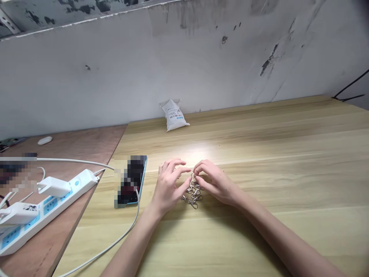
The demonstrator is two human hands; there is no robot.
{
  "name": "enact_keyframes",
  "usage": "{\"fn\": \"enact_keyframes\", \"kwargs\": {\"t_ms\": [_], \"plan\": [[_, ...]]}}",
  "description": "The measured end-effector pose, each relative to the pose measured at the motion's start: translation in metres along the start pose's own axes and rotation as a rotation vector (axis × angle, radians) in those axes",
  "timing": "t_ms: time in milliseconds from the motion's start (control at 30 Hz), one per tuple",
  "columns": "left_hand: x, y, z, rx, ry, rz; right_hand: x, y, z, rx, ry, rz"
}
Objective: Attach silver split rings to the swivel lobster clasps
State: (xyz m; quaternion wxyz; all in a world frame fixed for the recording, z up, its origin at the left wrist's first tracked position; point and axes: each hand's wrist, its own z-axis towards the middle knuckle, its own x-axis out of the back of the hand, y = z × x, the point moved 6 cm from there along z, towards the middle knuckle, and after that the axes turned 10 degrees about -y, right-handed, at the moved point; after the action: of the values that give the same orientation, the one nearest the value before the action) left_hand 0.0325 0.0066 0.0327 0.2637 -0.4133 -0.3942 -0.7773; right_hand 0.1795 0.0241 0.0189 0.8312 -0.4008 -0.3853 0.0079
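Observation:
A small pile of silver metal swivel clasps (192, 201) lies on the wooden table between my hands. My right hand (215, 181) is closed over the pile's far end, thumb and fingers pinched around a small metal ring (192, 175). My left hand (171, 182) is beside it on the left. Its thumb and index finger are apart and point toward the ring, their tips close to my right fingertips. Small ring-like shapes show near the left fingers, partly hidden behind them. My right hand covers part of the pile.
A phone (132, 181), partly blurred, lies left of my left hand with a white cable (127, 231) looping past it. A white power strip (57, 207) with plugged-in chargers sits on the reddish board. A white plastic packet (175, 115) stands near the wall (121, 77).

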Motion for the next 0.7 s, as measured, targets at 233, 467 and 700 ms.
{"fn": "enact_keyframes", "kwargs": {"t_ms": [233, 467, 700], "plan": [[-0.004, -0.008, 0.001, 0.078, -0.068, -0.203, 0.001, -0.006, 0.001, 0.013, -0.015, -0.039], [-0.002, -0.009, 0.0, 0.058, -0.049, -0.221, 0.0, -0.002, 0.0, 0.004, -0.032, 0.012], [0.001, 0.009, 0.0, -0.141, 0.079, 0.045, -0.001, 0.013, -0.003, -0.208, 0.009, 0.207]]}}
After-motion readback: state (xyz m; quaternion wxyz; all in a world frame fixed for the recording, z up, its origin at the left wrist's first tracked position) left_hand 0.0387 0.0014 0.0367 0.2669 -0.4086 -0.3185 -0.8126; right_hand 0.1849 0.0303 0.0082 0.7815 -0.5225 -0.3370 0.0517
